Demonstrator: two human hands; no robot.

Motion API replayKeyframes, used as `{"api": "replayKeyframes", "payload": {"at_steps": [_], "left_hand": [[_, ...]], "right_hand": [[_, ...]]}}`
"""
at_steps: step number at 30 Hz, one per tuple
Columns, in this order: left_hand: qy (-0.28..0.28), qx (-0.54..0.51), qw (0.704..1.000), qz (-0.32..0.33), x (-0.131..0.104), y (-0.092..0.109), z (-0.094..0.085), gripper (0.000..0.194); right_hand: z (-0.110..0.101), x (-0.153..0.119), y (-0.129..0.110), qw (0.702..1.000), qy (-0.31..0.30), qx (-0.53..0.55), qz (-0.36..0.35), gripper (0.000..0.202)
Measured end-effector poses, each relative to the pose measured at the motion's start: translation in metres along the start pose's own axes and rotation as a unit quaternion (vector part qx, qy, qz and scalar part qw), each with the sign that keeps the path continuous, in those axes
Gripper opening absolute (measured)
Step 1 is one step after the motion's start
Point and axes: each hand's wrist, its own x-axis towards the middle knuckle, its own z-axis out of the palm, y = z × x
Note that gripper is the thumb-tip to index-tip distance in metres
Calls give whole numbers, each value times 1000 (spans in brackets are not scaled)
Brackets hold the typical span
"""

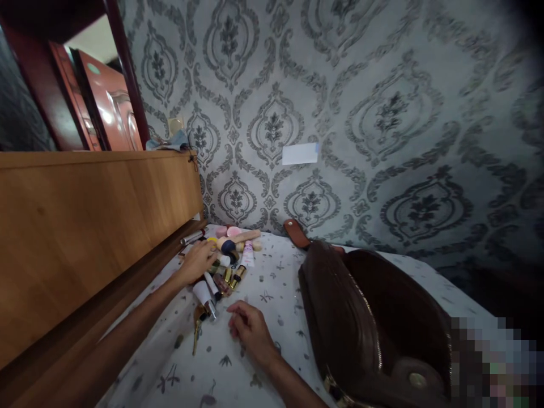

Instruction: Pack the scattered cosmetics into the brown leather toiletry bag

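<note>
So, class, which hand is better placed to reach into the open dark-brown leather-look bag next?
Likely the right hand: it's nearer the bag and looks empty; the left hand is at the small multicoloured cosmetics.

1. Illumination: dim and cool across the wallpaper (274, 127); brighter through the doorway (96, 39), upper left.
2. Glare: white highlight on the red door (107, 116).
3. Shadow: deep inside the brown bag (335, 306).
4. Optics: pattern stretches and softens rightward; upper-right corner blackens.
5. Detail: labels on the cosmetics (248, 256) are illegible.
6. Pixelation: coarse, lower right.
</note>
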Motion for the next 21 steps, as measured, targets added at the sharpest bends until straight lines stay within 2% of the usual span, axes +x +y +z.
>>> {"api": "replayKeyframes", "payload": {"at_steps": [4,8,15,21], "left_hand": [[-49,23,999,-4,65,29,39,35],[-83,47,995,-26,101,44,63,36],[-88,81,992,-28,121,65,72,32],[-59,102,993,15,129,104,75,34]], "right_hand": [[1,-2,0,1000,13,-3,-10,24],[1,-2,0,1000,17,6,-7,23],[1,-2,-3,1000,12,0,0,21],[0,-2,-7,1000,-2,-13,-14,15]]}}
